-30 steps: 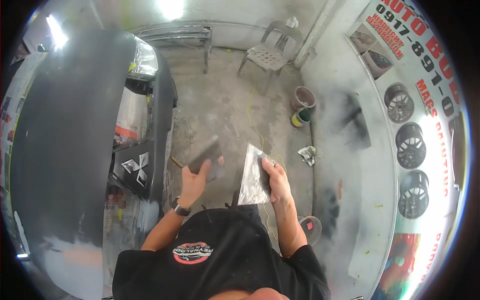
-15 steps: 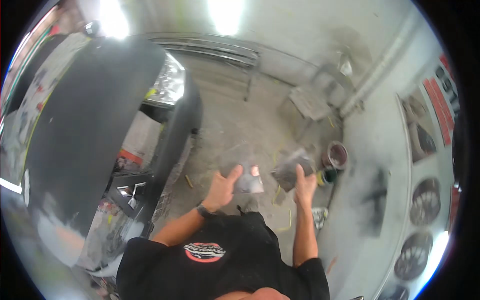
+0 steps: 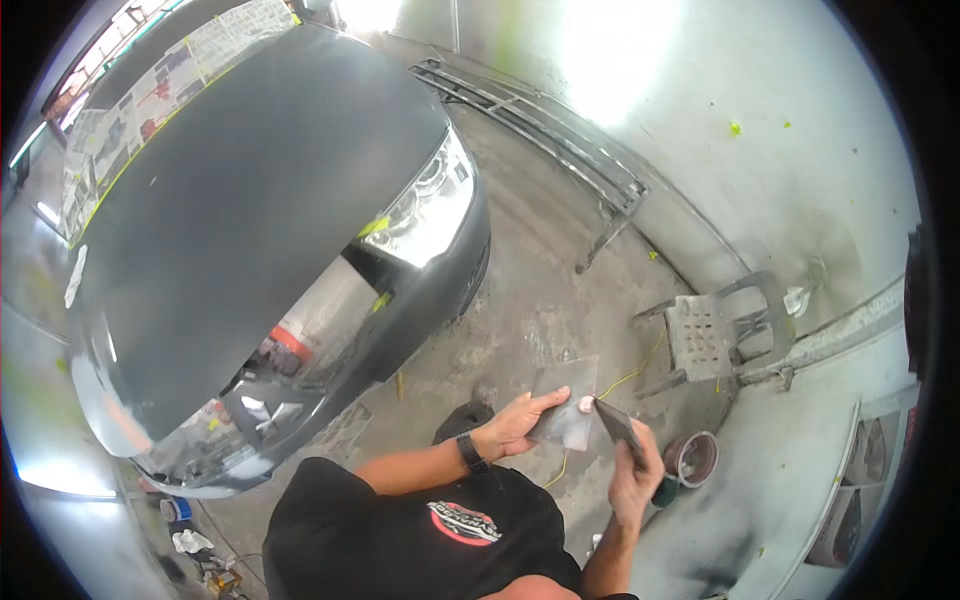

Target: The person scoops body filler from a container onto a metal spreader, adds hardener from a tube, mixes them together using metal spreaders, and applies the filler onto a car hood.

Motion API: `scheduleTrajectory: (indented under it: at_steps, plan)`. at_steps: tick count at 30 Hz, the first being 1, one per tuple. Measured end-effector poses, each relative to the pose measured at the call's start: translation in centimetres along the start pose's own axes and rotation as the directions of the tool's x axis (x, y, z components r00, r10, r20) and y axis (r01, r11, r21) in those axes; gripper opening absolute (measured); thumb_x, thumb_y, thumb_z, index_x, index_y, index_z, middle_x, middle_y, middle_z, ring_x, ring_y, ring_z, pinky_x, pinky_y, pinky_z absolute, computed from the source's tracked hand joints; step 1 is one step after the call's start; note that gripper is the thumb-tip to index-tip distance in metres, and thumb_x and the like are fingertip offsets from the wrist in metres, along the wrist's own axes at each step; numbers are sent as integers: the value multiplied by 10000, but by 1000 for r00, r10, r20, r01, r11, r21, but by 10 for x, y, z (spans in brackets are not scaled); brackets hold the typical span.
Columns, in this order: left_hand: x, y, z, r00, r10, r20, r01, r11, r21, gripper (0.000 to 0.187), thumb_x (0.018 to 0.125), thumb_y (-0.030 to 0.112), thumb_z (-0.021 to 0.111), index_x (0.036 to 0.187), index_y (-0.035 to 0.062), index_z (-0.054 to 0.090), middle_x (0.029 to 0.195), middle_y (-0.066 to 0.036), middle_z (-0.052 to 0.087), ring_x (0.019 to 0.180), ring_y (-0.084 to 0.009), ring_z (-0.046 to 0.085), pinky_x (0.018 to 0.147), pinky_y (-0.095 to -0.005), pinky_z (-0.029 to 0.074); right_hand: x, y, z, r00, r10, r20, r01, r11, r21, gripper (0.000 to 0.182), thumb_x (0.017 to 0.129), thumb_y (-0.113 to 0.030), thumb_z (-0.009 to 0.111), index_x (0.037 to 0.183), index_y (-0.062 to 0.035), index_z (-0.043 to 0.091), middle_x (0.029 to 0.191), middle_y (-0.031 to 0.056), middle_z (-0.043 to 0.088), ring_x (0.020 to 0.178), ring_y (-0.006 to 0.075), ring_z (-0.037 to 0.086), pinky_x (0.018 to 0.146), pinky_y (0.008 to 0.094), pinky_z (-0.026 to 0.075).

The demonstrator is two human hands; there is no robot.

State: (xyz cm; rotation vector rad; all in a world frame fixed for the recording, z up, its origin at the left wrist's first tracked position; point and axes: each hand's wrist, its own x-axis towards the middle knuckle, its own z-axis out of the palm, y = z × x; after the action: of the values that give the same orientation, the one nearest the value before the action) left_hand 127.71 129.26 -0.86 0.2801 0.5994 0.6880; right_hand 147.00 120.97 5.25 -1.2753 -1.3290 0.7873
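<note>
My left hand (image 3: pixel 512 428) grips a thin, greyish see-through flat plate (image 3: pixel 572 378) by its near edge, thumb on top. A small pinkish-white dab (image 3: pixel 586 404) sits near the plate's right side. In my right hand (image 3: pixel 637 480) is a dark flat plate (image 3: pixel 615 424), held tilted up on edge. Its far corner is right at the dab, over the see-through plate. Both hands are in front of my black shirt, above the floor.
A dark grey car front (image 3: pixel 260 150), masked with newspaper (image 3: pixel 150 110) and yellow tape, stands on the left. Against the wall is a metal rack (image 3: pixel 540 125). A dusty plastic chair (image 3: pixel 697 338) and a reddish bucket (image 3: pixel 692 460) are on the right.
The view has swung, bringing more of the car and the chair into sight. My hands have come closer together, and the dark plate has turned on edge with its corner at the see-through plate.
</note>
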Motion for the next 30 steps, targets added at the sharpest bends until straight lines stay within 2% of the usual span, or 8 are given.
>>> scheduleTrajectory:
  at_steps: [2,3,6,7,10,17,21,30]
  plan:
    - [25,36,4,995,90,29,-94,980,173,361,1046,330,618,1213,13,666,1132,-84,724,949,-166,722,824,-350,605,41,-6,-5,998,-56,14,56,995,-78,399,932,125,514,1295,20,639,1296,105,656,1202,232,617,1079,381,433]
    - [36,57,12,989,138,51,-147,957,251,343,1050,321,617,1196,16,674,1136,-85,728,948,-158,724,836,-344,605,66,-4,-2,990,-129,53,139,903,-407,422,910,111,536,1298,-11,648,1303,112,653,1228,273,607,1086,431,430]
    - [63,101,27,930,365,29,-300,712,635,489,1055,404,592,890,-47,690,761,-38,660,690,-73,581,583,-324,495,129,11,9,939,-206,277,328,279,-903,532,832,10,609,1341,-138,649,1373,125,607,1315,394,546,1113,612,380]
    - [76,115,26,903,426,65,-319,560,764,547,1054,422,590,817,-62,679,673,-30,625,637,-64,536,535,-326,458,143,19,17,921,-209,329,383,324,-865,517,841,-5,610,1337,-145,652,1377,120,606,1314,385,550,1119,608,371]
    - [94,148,32,841,541,-18,-347,564,749,641,1042,464,592,686,-69,611,544,-19,481,570,-72,432,485,-350,373,165,27,46,861,-211,463,505,456,-733,483,849,-61,626,1316,-177,664,1381,100,605,1308,354,558,1130,605,346]
    - [143,226,27,644,673,-364,-288,654,700,532,1055,407,592,739,-11,680,642,21,596,618,-61,452,517,-332,395,234,63,53,759,-22,650,512,636,-577,526,804,-22,642,1302,-190,667,1351,87,626,1300,354,555,1123,605,351]
    - [164,245,27,676,700,-229,-592,702,396,397,1060,347,599,917,-3,718,877,11,699,747,-46,563,634,-279,473,292,52,45,906,-272,324,362,895,-260,689,732,213,492,1354,-52,625,1376,180,616,1305,361,572,1106,504,438]
    - [215,233,45,680,590,-434,-637,769,49,202,1003,182,696,1098,4,698,1052,-68,730,944,-129,697,800,-309,582,403,127,42,699,-250,670,564,769,-301,685,775,202,525,1420,-24,569,1433,244,545,1320,429,547,1106,464,453]
